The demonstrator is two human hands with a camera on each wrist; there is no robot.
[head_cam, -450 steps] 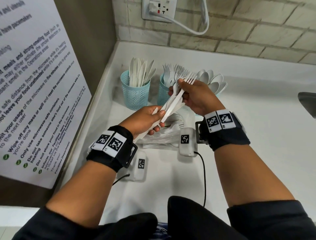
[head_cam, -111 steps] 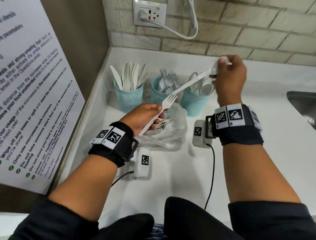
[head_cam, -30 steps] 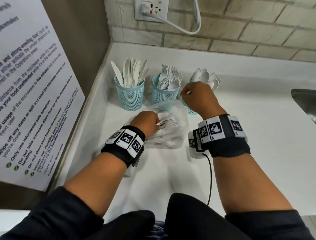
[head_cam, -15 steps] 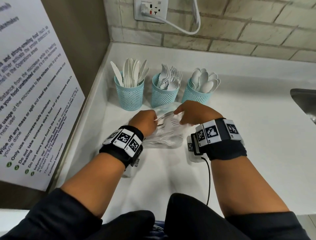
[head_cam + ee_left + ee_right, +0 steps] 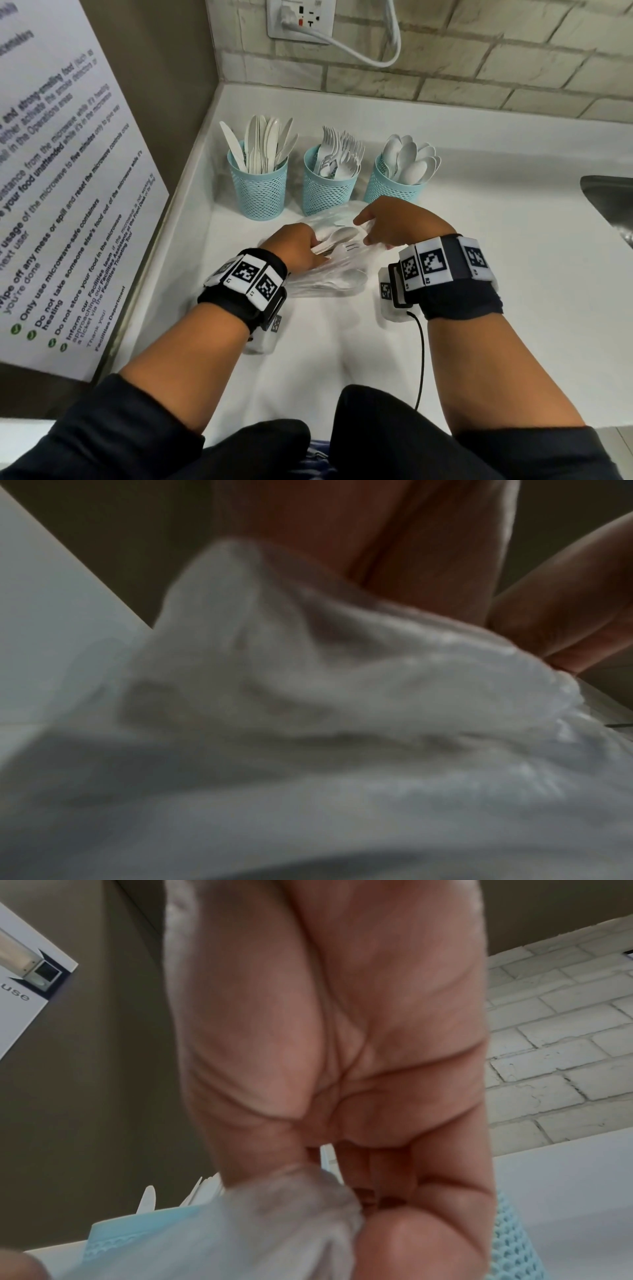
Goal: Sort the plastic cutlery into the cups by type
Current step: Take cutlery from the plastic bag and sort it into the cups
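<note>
- Cutlery (image 5: pixel 337 240), white plastic, lies loose in a clear plastic bag (image 5: pixel 329 274) on the white tabletop (image 5: pixel 513 274), just in front of the cups.
- Left hand (image 5: pixel 294 246): reaches into the bag mouth; grip hidden, cannot tell.
- Right hand (image 5: pixel 394 222): pinches the bag's edge.
- Three blue mesh cups: knives (image 5: pixel 258 192), forks (image 5: pixel 329 192), spoons (image 5: pixel 394 190).

This looks like a shared office kitchen. A notice (image 5: pixel 61 192) about microwave use, signed by a facilities department, hangs at the left edge of the white desk (image 5: pixel 513 308). Behind are a brick wall (image 5: pixel 513 68), a socket (image 5: pixel 300 19), and a sink (image 5: pixel 613 202) at the right edge.
</note>
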